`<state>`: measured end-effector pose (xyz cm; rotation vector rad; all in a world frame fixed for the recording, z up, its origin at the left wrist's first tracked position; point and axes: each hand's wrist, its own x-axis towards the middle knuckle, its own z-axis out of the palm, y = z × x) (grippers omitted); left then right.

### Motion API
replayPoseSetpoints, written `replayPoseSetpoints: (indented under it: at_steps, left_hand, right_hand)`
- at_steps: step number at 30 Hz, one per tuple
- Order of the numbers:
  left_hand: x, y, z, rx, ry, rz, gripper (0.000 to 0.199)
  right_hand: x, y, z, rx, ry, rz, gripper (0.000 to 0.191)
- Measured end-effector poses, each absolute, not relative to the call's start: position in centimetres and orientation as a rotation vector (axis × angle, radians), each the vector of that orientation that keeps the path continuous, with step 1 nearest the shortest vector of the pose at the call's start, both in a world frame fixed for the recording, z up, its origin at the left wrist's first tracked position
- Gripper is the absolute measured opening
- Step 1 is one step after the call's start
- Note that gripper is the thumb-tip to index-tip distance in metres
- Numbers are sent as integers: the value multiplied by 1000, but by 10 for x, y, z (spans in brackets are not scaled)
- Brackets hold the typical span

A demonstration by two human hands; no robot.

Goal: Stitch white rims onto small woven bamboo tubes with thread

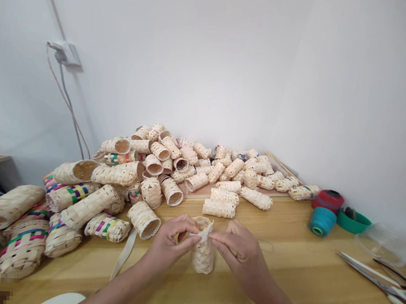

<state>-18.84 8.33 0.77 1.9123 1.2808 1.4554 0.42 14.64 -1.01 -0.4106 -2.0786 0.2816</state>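
A small woven cylinder basket (203, 255) stands upright on the table in front of me, its open rim at the top. My left hand (177, 236) grips the rim from the left, thumb outside and fingers at the opening. A pale band wraps the rim, with one end sticking up at the right. My right hand (234, 243) is closed in a pinch at the right side of the rim, on that band or a thread at it; the fingertips hide which. A thin loop of thread (268, 246) lies just right of my right hand.
A large pile of woven cylinders (153, 165) lies against the wall. At the right are a red thread spool (328, 200), a teal spool (323, 221), a green tape roll (354, 221) and scissors (369, 271). A pale ribbon (124, 254) runs along the table (298, 281) at left.
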Motion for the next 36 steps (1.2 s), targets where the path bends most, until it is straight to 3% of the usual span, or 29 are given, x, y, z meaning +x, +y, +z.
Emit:
replayPoseSetpoints:
  at_steps: [15, 21, 36]
  left_hand:
    - [-183, 75, 6, 2434, 1415, 1526, 10]
    - [-179, 72, 3, 2809, 1503, 1490, 15]
    - [-178, 77, -7, 2953, 1550, 1317, 30]
  right_hand:
    - [3, 142, -9, -449, -2123, 252, 21]
    - [-3, 137, -19, -598, -2091, 562, 17]
    - [-8, 141, -23, -774, -1948, 1072, 31]
